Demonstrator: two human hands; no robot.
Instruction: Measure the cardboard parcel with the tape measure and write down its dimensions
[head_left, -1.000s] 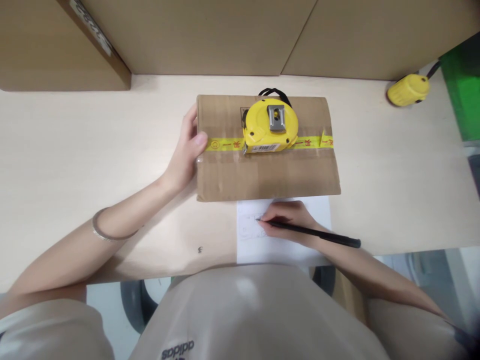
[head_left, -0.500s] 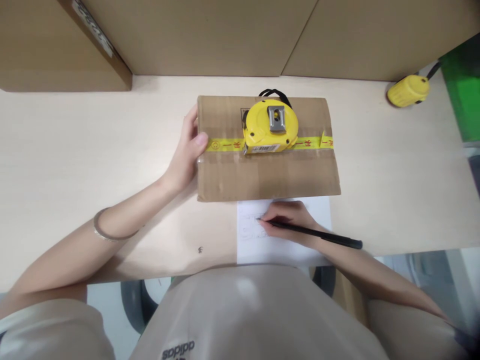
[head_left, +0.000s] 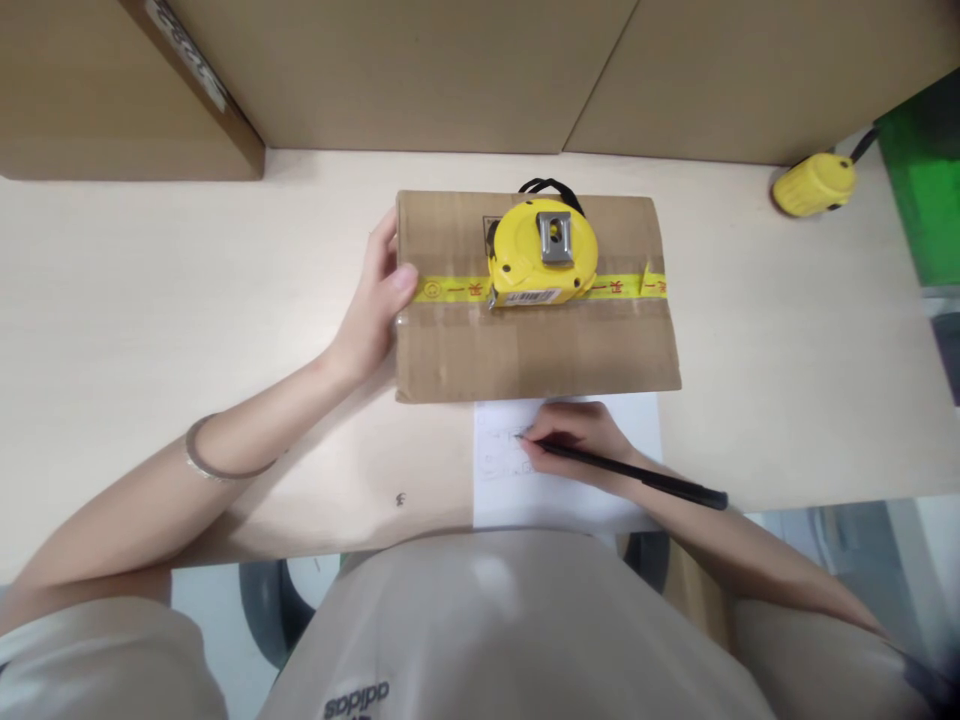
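Observation:
My left hand (head_left: 376,300) grips the left end of a brown cardboard box (head_left: 540,355), its thumb on the top face and its fingers partly hidden behind the side. Yellow printed tape (head_left: 450,289) runs across that box. On top of it lies a yellow tape measure (head_left: 536,245) with a metal belt clip and a black strap. Below the box, my right hand (head_left: 581,440) is closed round a black pen (head_left: 652,478). The pen's tip meets a white sheet of paper (head_left: 570,508) with faint marks on it. The box hides the sheet's far edge.
Large brown cardboard boxes (head_left: 420,80) line the back of the pale table (head_left: 150,330). A second yellow object with a black strap (head_left: 814,185), apparently a tape measure, stands at the back right. A small dark mark (head_left: 400,499) shows near the front edge.
The pen's rear end has dipped slightly to the right, its tip staying in about the same place on the paper. My left hand, the box and the tape measure look unmoved.

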